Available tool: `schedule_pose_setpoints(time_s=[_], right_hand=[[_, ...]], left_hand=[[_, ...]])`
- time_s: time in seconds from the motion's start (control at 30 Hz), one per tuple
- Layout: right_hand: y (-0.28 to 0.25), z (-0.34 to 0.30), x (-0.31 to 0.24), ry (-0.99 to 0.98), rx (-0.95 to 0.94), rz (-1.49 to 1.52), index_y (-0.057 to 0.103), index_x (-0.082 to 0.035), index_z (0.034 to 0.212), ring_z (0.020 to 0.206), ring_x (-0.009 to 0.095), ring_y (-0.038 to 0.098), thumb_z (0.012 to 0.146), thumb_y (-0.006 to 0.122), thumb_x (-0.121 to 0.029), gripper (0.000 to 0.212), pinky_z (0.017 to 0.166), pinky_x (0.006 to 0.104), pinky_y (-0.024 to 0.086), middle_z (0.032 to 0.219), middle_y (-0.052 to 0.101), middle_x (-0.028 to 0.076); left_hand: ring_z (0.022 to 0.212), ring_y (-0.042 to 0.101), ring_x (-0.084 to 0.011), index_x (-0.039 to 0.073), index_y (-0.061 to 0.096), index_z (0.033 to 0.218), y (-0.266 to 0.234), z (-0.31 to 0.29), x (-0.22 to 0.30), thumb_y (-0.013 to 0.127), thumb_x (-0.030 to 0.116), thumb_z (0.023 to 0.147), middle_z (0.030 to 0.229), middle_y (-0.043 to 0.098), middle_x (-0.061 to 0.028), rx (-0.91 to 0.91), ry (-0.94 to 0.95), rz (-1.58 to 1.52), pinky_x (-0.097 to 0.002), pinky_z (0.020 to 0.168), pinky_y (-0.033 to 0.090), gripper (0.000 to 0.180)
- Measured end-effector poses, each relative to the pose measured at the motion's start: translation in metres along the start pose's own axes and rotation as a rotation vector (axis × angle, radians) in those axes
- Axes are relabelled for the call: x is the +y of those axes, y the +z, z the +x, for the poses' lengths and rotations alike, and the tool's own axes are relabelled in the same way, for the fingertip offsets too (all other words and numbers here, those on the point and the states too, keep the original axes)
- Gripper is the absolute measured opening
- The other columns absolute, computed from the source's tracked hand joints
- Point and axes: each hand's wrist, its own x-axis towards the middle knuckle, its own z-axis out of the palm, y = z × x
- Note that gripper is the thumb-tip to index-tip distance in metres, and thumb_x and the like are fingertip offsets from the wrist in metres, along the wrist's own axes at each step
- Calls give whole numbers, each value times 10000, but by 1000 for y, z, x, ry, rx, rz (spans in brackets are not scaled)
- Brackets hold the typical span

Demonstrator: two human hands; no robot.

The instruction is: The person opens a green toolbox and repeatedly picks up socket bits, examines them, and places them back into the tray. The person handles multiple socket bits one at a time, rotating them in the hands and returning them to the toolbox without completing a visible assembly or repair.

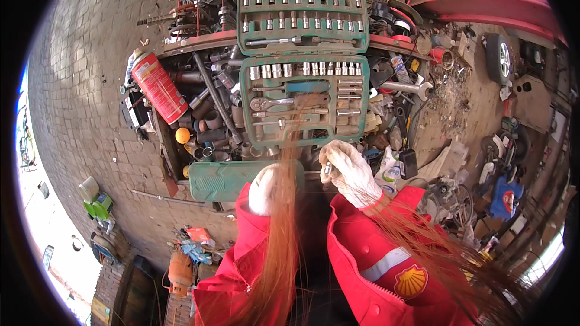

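My right hand, in a white glove, pinches a small shiny metal socket between thumb and fingers. Just in front of it lies an open green socket set case. Rows of sockets fill its lid and base, and a ratchet lies in the base among bars and drivers. My left hand, also gloved, is over a closed green plastic case. Its fingers are hidden, partly behind strands of hair, so I cannot tell whether it grips the case.
The open case rests on a crate of loose tools, pipe pieces and a long bar. A red spray can leans at the left, near an orange ball. Right of the case are a large wrench, a wheel and scattered parts.
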Motion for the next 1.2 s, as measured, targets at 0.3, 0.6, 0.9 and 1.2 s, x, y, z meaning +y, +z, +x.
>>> schedule_pose_setpoints(time_s=[0.3,0.6,0.9,1.2], right_hand=[[-13,1,1,-32,35,-90,549,-38,1009,670,143,572,1005,545,-120,82,595,307,483,883,591,80],[-17,-2,-3,28,-20,108,543,-45,1007,658,138,536,995,577,-160,120,590,296,442,863,571,68],[-20,-6,-2,0,-21,1,549,-42,1060,683,149,556,995,574,-150,127,593,295,448,881,580,70],[-16,-9,3,-10,-2,15,538,-20,1116,668,197,599,993,573,-149,181,594,321,496,896,596,97]], left_hand=[[638,632,-209,-31,527,1272,6,9,5,633,164,898,1010,692,-172,-105,-40,-70,-306,561,522,436],[591,600,-136,-46,440,1361,19,5,7,613,287,959,1036,671,-171,31,-10,182,-237,502,461,550],[452,456,-55,9,551,1230,28,0,6,565,306,999,852,684,-99,76,39,94,-191,389,326,377],[722,583,-172,126,499,1288,41,22,9,577,390,980,1079,635,-101,-232,-197,-533,-277,562,488,413]])
